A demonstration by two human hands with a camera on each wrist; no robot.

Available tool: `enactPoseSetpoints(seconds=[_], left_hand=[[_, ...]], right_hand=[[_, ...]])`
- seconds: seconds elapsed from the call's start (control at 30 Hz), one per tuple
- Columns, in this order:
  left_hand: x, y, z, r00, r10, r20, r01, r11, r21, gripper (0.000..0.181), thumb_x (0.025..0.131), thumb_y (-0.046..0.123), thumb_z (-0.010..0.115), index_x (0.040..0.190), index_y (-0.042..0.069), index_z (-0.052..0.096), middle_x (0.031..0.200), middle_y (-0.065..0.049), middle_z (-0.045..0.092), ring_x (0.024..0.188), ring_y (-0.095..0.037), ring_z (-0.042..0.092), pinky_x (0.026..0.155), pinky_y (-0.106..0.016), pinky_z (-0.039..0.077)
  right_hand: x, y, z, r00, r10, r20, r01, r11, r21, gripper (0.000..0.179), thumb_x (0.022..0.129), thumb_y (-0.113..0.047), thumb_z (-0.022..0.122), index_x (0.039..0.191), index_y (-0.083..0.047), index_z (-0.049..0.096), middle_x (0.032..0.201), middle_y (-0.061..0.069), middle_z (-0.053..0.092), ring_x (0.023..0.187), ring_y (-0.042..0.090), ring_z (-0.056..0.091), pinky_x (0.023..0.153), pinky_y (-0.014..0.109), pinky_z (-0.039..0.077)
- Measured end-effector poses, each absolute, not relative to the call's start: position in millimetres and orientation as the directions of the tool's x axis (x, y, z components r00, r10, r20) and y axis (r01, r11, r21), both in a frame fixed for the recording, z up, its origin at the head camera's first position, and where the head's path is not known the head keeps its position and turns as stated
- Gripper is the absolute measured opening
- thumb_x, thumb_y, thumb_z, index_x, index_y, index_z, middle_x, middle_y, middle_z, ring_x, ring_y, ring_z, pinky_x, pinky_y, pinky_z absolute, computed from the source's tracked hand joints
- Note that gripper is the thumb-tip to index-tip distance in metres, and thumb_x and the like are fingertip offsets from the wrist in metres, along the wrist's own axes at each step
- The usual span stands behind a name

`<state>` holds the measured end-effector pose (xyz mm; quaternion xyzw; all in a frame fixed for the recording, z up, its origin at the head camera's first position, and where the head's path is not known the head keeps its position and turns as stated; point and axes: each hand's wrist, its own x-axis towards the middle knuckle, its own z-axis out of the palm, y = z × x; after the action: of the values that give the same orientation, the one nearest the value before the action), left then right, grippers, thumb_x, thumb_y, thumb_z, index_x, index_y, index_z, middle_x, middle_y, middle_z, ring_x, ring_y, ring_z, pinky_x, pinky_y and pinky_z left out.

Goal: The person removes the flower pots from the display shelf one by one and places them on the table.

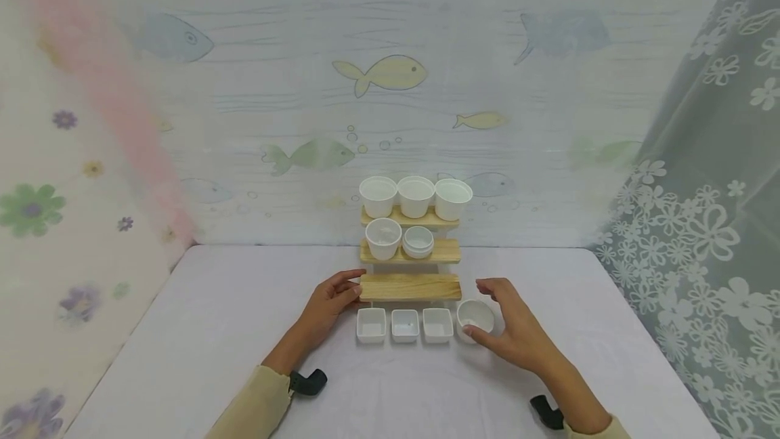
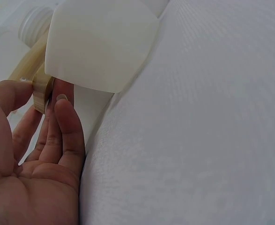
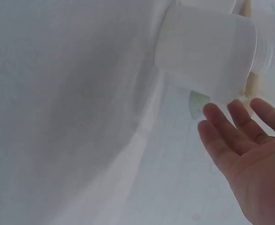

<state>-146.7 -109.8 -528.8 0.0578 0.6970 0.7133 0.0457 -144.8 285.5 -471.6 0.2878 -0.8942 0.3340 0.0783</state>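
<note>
My left hand (image 1: 328,307) pinches the left end of the lowest wooden plank (image 1: 409,287) of a small tiered stand. In the left wrist view the thumb lies on top of the plank end (image 2: 42,89), with fingers around its other side. My right hand (image 1: 518,334) is spread beside a round white cup (image 1: 478,312) at the right end of the front row. Its thumb overlaps the cup's front in the head view. The right wrist view shows the fingers (image 3: 217,133) loosely extended near a white cup (image 3: 203,51), holding nothing.
Three square white dishes (image 1: 371,325) stand on the white tablecloth (image 1: 402,398) before the stand. Three white cups (image 1: 416,196) line the top tier (image 1: 426,220). The middle tier bears another cup (image 1: 384,238) and stacked small round bowls (image 1: 418,242). A fish-patterned curtain (image 1: 390,114) hangs behind.
</note>
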Motion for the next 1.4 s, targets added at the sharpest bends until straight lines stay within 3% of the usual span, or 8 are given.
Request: enactPoseSetpoints(seconds=[0.3, 0.87, 1.4], left_hand=[[-145, -110, -529, -0.99, 0.138, 0.015, 0.013, -0.016, 1.0, 0.047, 0.107, 0.02, 0.067, 0.151, 0.008, 0.057, 0.124, -0.02, 0.068, 0.109, -0.032, 0.072, 0.092, -0.033, 0.063], [-145, -113, -530, -0.991, 0.131, 0.014, 0.011, -0.022, 1.0, 0.048, 0.107, 0.019, 0.067, 0.151, 0.005, 0.056, 0.122, -0.02, 0.067, 0.107, -0.027, 0.073, 0.092, -0.032, 0.063], [-146, -111, -529, -0.989, 0.15, 0.01, 0.006, -0.028, 1.0, 0.048, 0.107, 0.021, 0.067, 0.152, 0.007, 0.055, 0.124, -0.022, 0.066, 0.108, -0.03, 0.073, 0.093, -0.032, 0.063]], right_hand=[[-149, 280, -465, -0.797, -0.46, 0.392, -0.604, 0.596, -0.529, 0.081, 0.083, -0.03, 0.093, 0.148, -0.008, 0.05, 0.142, 0.002, 0.055, 0.131, 0.022, 0.058, 0.109, 0.044, 0.051], [-155, 273, -457, -0.775, -0.458, 0.435, -0.632, 0.557, -0.54, 0.072, 0.083, -0.018, 0.092, 0.143, -0.007, 0.053, 0.138, 0.009, 0.057, 0.124, 0.025, 0.062, 0.102, 0.052, 0.057], [-161, 264, -449, -0.825, -0.427, 0.37, -0.563, 0.573, -0.595, 0.068, 0.086, -0.014, 0.088, 0.144, -0.009, 0.052, 0.142, 0.009, 0.056, 0.127, 0.028, 0.062, 0.105, 0.052, 0.057]])
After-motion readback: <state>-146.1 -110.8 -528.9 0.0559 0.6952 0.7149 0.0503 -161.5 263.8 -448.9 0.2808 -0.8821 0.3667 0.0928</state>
